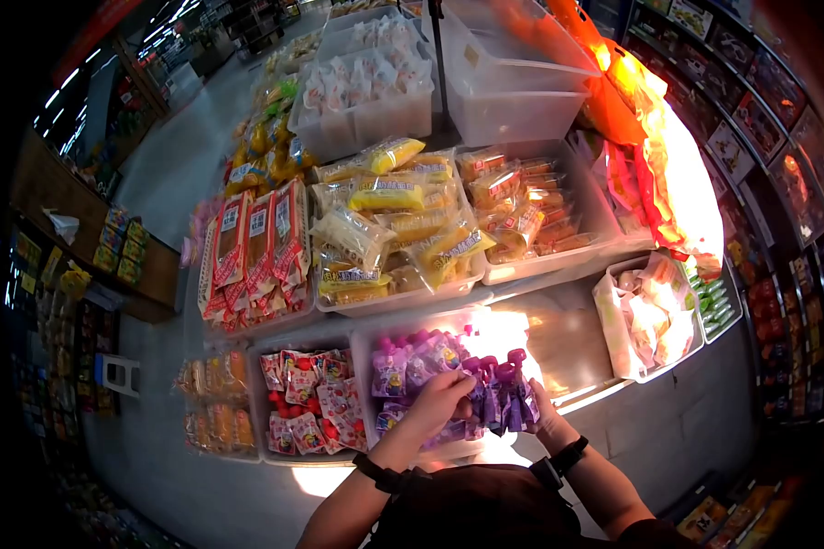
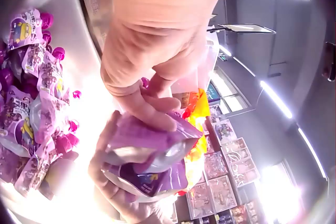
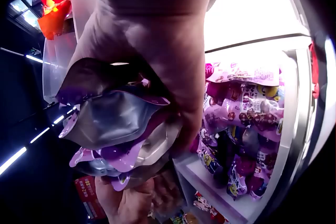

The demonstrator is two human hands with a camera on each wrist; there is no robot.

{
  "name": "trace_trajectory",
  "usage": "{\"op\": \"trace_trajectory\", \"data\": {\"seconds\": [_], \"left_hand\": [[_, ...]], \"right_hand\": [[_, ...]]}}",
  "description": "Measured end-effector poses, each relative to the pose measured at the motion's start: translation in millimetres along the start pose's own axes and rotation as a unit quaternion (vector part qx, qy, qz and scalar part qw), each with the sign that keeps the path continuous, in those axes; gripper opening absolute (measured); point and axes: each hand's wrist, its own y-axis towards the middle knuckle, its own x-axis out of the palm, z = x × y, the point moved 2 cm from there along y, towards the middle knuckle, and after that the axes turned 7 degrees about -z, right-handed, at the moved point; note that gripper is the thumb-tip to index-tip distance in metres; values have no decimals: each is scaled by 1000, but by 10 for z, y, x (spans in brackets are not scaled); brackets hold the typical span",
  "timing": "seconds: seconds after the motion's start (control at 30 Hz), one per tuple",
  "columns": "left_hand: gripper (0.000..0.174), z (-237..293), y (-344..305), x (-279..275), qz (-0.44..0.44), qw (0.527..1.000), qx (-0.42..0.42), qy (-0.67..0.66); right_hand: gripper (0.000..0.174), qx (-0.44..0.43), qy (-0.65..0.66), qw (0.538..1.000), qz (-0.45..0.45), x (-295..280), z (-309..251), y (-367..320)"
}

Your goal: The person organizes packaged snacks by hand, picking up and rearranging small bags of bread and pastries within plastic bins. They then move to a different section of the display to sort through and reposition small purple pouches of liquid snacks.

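A bunch of purple spout pouches point(image 1: 506, 400) with round purple caps is held up over the front bin. My right hand point(image 1: 547, 416) grips them from the right side; in the right wrist view several pouches point(image 3: 113, 116) are stacked in that hand point(image 3: 152, 66), bottoms facing the camera. On the left, my left hand point(image 1: 444, 400) meets the bunch, and the left wrist view has its thumb and fingers point(image 2: 157, 116) pinching a pouch point(image 2: 144, 137). More purple pouches point(image 1: 412, 361) lie in the bin beneath, also visible beside the hands point(image 2: 39, 98).
Left of the purple pouches stands a bin of red-capped pouches point(image 1: 311, 403), then packaged bread point(image 1: 218, 403). Behind are bins of yellow-wrapped snacks point(image 1: 394, 215) and red-and-white packs point(image 1: 256, 247). A white bin point(image 1: 645, 316) sits at right. Glare whitens the front bin's right part.
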Motion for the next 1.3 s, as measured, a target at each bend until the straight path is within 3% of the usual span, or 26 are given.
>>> {"op": "trace_trajectory", "data": {"seconds": [0.07,0.1,0.17,0.2,0.23,0.27,0.3,0.33,0.47,0.57,0.73,0.83,0.93,1.03,1.23,1.3], "left_hand": [[23,77,-9,-3,35,999,13,37],[25,102,-14,-27,53,997,19,57],[31,-188,174,-571,140,948,119,260],[35,-289,217,-764,178,902,166,357],[39,-259,179,-757,209,825,143,505],[44,-235,128,-731,234,724,117,638],[49,-215,89,-726,253,602,88,752],[63,-332,146,-870,223,597,88,766],[56,-397,230,-1051,222,591,153,760],[44,-398,216,-1116,212,563,161,783],[29,-318,99,-1175,200,572,173,776],[27,-386,215,-1058,242,534,157,795],[32,-239,248,-608,211,658,178,700],[44,-484,457,-460,178,758,215,589],[61,-669,636,-332,153,802,90,570],[65,-636,604,-298,149,790,91,588]], "right_hand": [[72,-35,-3,999,28,-43,-15,-88],[77,-38,38,999,-7,-150,-1,-96],[81,-65,63,994,-60,-112,23,-107],[83,-59,73,993,-78,-150,30,-115],[85,-52,83,991,-96,-85,15,-113],[85,-54,86,990,-101,-22,3,-117],[71,-61,83,990,-93,47,-20,-141],[58,-68,80,991,-85,254,-73,-150],[73,-42,25,998,-51,73,-70,-213],[79,-57,99,991,-63,-114,-36,-179],[80,-113,49,990,-70,255,-134,-233],[78,-101,35,994,-23,-111,-119,-314],[83,-141,37,989,8,-325,-128,-355],[83,-128,43,990,32,-352,-151,-403],[85,-176,51,983,8,-350,-248,-451],[85,-191,36,981,16,-338,-345,-470]]}}
